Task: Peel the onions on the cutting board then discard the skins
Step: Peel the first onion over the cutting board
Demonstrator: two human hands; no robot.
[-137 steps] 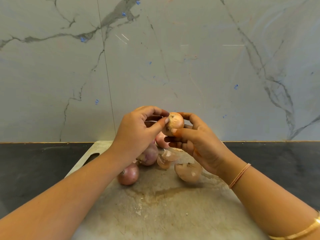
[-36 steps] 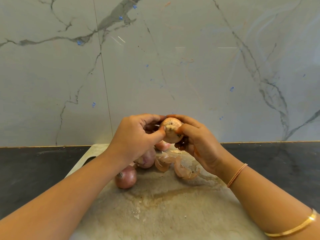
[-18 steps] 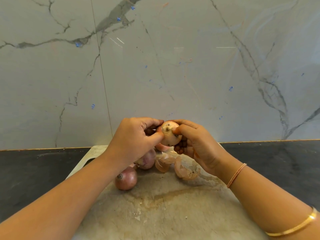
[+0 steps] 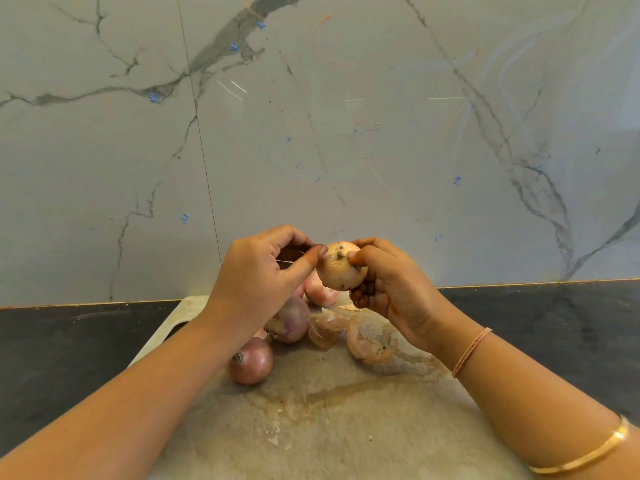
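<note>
Right hand (image 4: 391, 289) grips the pale, dark-speckled onion (image 4: 341, 266); left hand (image 4: 256, 275) pinches its top.

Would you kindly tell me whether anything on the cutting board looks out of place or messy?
Mildly: loose onion skins lie on the cutting board below the right hand, and a brownish stain streaks its middle. Nothing looks damaged.

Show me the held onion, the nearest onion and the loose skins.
held onion (image 4: 337, 271), head view, its pale front.
nearest onion (image 4: 251, 362), head view, its purple side.
loose skins (image 4: 371, 342), head view, the largest piece.
</note>
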